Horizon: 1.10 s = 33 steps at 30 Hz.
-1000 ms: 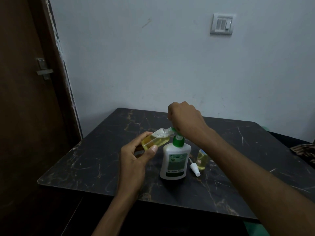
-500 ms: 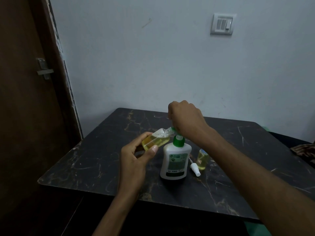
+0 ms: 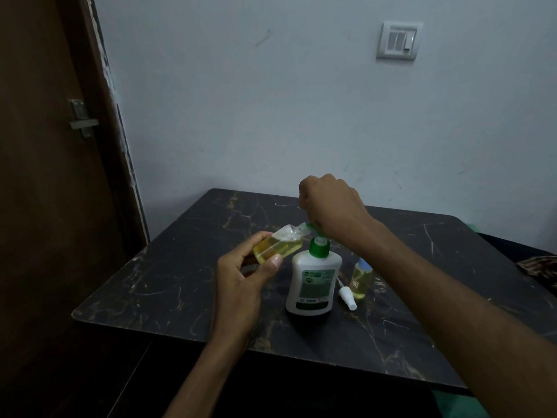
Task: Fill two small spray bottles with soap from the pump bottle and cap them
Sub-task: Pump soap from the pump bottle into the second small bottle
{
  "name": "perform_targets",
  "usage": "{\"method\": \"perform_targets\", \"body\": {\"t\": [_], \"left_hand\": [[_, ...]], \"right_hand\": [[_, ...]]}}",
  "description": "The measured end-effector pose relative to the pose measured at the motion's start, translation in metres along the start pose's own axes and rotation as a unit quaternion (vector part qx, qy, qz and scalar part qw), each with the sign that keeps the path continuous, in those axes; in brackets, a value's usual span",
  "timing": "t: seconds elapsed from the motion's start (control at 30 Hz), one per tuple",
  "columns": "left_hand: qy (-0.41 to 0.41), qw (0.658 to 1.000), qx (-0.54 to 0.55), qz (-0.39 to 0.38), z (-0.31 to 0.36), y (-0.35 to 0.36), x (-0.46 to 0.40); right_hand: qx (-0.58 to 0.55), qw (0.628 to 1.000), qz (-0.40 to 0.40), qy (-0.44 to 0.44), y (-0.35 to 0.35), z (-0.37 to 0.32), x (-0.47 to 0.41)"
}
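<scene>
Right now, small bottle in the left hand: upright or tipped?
Tipped. The small spray bottle lies nearly sideways in the left hand, its open neck against the pump nozzle, yellow soap pooled along its lower side.

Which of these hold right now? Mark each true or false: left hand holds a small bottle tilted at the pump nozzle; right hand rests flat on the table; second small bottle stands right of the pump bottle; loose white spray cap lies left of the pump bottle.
1. The left hand holds a small bottle tilted at the pump nozzle. True.
2. The right hand rests flat on the table. False: it is curled over the pump head of the pump bottle.
3. A second small bottle stands right of the pump bottle. True.
4. The loose white spray cap lies left of the pump bottle. False: it lies to its right, before the second bottle.
</scene>
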<state>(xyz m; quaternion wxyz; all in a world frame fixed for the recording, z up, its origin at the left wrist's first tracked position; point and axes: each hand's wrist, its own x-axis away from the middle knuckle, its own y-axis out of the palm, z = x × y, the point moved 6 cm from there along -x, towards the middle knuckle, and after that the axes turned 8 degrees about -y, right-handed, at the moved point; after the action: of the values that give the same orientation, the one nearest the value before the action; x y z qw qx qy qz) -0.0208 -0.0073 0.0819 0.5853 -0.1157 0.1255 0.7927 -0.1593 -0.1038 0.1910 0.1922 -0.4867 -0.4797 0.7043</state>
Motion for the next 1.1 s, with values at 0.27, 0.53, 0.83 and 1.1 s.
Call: {"method": "perform_targets", "body": {"t": [0.27,0.53,0.83,1.1], "left_hand": [[0.005,1.000,-0.006,0.001,0.000,-0.002,-0.001],[0.000,1.000,0.003,-0.001,0.000,0.000,0.002],[-0.005,1.000,0.002,0.006,-0.003,0.001,0.002],[-0.124,0.986,0.111,0.013,-0.029,0.003,0.007]], "right_hand": [[-0.009,1.000,-0.002,0.003,0.000,0.001,0.001],[0.000,1.000,-0.001,-0.012,-0.003,-0.001,0.001],[-0.021,1.000,-0.003,-0.001,0.007,0.001,0.003],[-0.017,0.998,0.058,0.005,-0.005,0.004,-0.005]]}}
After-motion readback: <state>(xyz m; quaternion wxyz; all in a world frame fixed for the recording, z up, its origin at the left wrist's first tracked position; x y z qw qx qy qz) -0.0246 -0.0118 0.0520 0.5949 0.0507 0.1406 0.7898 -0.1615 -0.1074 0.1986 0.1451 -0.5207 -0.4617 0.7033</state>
